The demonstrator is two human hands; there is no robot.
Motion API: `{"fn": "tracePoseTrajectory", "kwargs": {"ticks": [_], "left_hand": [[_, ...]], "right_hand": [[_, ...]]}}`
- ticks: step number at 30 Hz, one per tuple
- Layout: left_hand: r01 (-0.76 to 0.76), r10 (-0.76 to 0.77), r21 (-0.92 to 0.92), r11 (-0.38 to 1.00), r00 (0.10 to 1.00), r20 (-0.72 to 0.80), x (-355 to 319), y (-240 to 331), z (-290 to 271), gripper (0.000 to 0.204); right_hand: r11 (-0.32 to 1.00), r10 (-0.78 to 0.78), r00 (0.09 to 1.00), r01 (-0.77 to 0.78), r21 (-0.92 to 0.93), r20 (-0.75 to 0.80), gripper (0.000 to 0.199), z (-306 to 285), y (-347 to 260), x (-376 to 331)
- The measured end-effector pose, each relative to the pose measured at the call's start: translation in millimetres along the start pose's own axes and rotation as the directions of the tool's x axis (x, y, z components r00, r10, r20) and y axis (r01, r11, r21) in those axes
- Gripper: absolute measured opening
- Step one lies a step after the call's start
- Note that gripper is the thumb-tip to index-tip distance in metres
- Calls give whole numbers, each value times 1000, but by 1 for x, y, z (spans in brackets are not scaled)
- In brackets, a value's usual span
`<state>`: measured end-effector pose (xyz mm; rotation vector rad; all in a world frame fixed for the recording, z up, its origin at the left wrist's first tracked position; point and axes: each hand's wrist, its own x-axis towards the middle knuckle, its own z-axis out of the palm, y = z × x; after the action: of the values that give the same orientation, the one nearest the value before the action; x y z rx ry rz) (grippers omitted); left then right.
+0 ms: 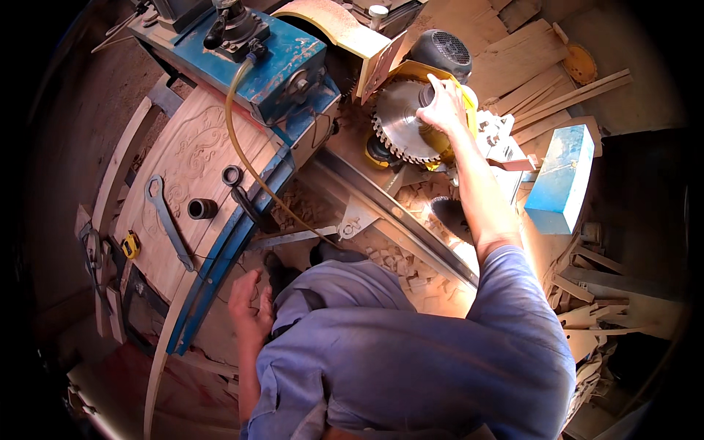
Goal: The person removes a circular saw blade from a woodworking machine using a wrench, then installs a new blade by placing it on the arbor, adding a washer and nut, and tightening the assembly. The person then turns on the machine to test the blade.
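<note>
Up ahead, the right hand (446, 110) has its fingers closed on a dark collar (426, 95) at the face of the toothed blade (394, 111), beside the yellow guard (411, 70). Lower down, the left hand (251, 304) hangs loosely curled near the leg, apart from the wrench (167, 218).

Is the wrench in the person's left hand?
No, the grey wrench lies on the carved wooden panel, with a visible gap between it and the left hand.
</note>
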<state>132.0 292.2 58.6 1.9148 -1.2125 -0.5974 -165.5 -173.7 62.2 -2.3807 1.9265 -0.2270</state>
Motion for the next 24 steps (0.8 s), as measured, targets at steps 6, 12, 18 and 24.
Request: {"fn": "tracePoseTrajectory", "kwargs": {"ticks": [6, 12, 18, 24], "left_hand": [[101, -106, -65, 993, 991, -82, -30, -15, 9, 33], [74, -82, -94, 993, 994, -78, -31, -26, 9, 36], [100, -121, -108, 989, 969, -214, -29, -58, -20, 35], [247, -392, -335, 909, 777, -492, -8, -115, -70, 28]], "right_hand": [[982, -186, 979, 187, -3, 78, 93, 0, 10, -1], [975, -200, 976, 207, 77, -90, 107, 1, 21, -31], [954, 74, 980, -15, 298, -187, 79, -2, 29, -113], [754, 129, 990, -134, 644, 55, 37, 19, -38, -190]]}}
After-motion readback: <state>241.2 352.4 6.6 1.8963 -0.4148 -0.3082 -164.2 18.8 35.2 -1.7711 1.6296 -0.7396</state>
